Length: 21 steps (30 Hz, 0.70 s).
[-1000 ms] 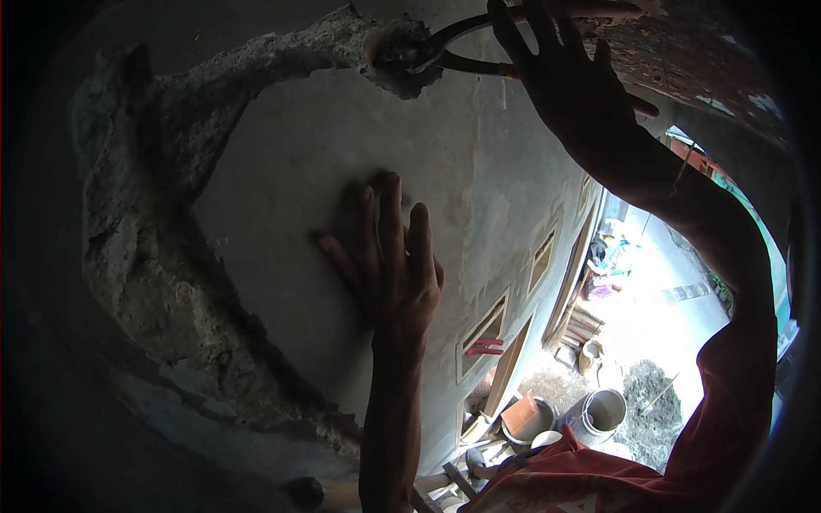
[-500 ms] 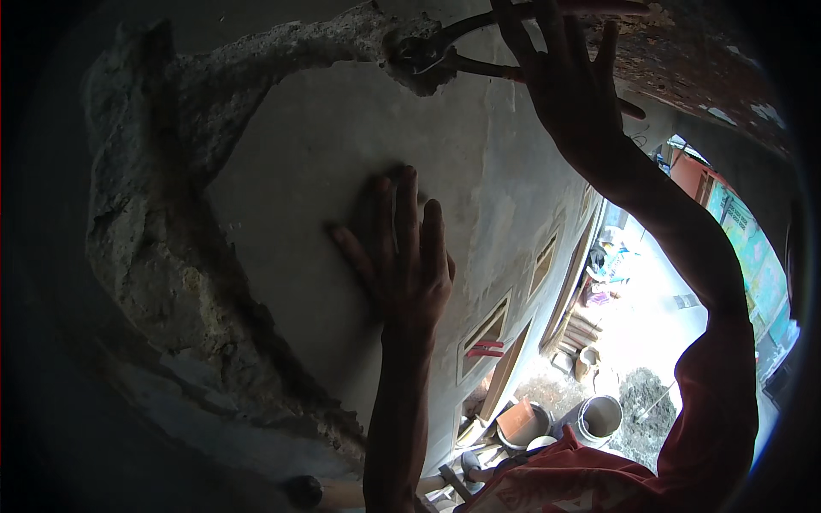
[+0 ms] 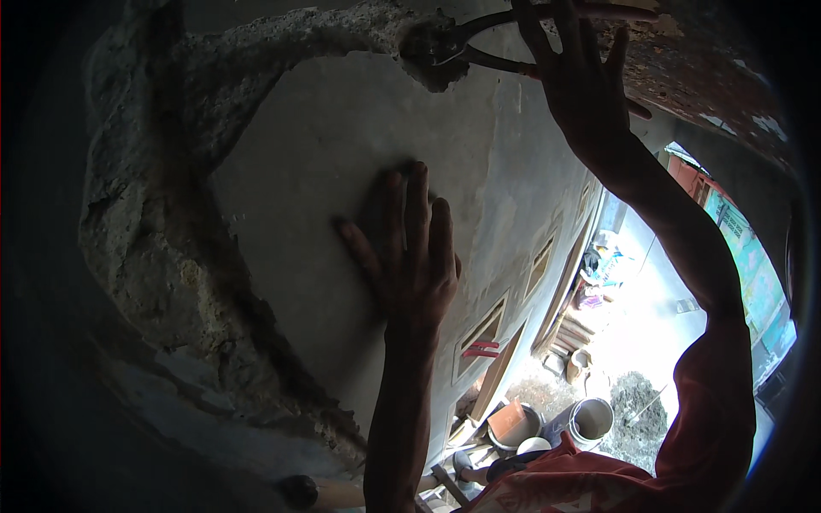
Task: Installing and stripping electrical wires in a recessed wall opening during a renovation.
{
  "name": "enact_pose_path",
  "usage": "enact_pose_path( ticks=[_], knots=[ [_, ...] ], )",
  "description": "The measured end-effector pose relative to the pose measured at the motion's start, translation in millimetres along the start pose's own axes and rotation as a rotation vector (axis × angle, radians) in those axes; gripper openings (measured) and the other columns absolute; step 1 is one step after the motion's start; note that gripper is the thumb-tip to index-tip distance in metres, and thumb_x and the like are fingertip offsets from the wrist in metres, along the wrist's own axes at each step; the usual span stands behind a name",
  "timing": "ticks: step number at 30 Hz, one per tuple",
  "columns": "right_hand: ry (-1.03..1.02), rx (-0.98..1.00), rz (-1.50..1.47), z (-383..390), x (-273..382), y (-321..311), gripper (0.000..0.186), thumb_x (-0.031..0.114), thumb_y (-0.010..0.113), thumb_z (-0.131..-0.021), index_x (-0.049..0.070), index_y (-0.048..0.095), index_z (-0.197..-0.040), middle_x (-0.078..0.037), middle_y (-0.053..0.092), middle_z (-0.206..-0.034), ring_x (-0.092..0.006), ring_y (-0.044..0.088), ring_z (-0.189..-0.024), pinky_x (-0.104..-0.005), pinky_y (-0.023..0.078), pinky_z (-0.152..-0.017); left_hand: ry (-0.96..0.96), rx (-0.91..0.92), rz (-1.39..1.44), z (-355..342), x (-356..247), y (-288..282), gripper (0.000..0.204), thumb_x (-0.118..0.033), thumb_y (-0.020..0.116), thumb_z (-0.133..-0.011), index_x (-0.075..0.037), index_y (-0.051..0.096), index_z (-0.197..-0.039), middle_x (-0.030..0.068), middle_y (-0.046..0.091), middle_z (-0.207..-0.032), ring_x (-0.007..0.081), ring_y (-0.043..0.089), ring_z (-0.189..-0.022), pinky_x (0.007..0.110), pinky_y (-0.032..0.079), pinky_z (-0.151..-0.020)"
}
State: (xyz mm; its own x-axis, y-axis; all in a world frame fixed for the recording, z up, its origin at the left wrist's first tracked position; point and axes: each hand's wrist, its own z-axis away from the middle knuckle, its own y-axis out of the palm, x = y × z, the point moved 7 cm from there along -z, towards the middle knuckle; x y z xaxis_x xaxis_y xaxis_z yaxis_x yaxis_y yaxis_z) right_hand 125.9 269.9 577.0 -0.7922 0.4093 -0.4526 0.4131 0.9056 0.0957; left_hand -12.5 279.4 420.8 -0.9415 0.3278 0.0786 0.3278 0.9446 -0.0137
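My left hand (image 3: 417, 265) lies with its fingers spread against the grey plastered wall (image 3: 299, 171), holding nothing. Up at the top right, my right hand (image 3: 586, 85) is around the long handles of a pair of pincers (image 3: 492, 60). The handles stand apart, one reaching past my fingers at the top and the other emerging beyond my wrist. The pincers' jaws sit at the end of a rough, chipped channel (image 3: 342, 34) in the wall. What they bite on is too dark to make out.
A broken, rough-edged groove (image 3: 214, 316) runs down the wall at left. Window openings (image 3: 481, 338) line the wall at right. Far below are a bucket (image 3: 590, 421), a round tub (image 3: 516, 427), a grey heap (image 3: 637, 415) and stacked pieces of wood. A rusty, flaking surface (image 3: 701, 68) hangs top right.
The view has shifted slightly, so the wall and both hands appear a little farther right. My left hand stays on the wall and my right hand stays on the pincers.
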Motion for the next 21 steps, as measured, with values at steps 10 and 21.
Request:
enact_pose_path(
  ticks=[10, 21],
  knots=[
    [-0.141, -0.117, 0.240, -2, 2, -8, 0.055, 0.013, 0.058, -0.077, -0.002, 0.047, -0.129, -0.023, 0.051, -0.117, -0.0308, 0.048, -0.114, -0.0500, 0.036, -0.097, -0.003, -0.006, 0.006, -1, -2, -2, 0.013, -0.010, 0.052, -0.088, -0.016, 0.054, -0.099, 0.0078, 0.053, -0.132, 0.0308, 0.047, -0.126, 0.065, 0.007, -0.110],
    [-0.303, 0.001, -0.054, -8, -3, -23, 0.039, 0.019, 0.062, -0.073, -0.004, 0.050, -0.101, -0.015, 0.048, -0.088, -0.0288, 0.050, -0.087, -0.0423, 0.038, -0.074, 0.028, -0.011, 0.006, -1, 1, -2, 0.018, -0.009, 0.052, -0.085, -0.016, 0.052, -0.102, 0.0080, 0.052, -0.132, 0.0307, 0.047, -0.125, 0.065, 0.007, -0.110]
  ],
)
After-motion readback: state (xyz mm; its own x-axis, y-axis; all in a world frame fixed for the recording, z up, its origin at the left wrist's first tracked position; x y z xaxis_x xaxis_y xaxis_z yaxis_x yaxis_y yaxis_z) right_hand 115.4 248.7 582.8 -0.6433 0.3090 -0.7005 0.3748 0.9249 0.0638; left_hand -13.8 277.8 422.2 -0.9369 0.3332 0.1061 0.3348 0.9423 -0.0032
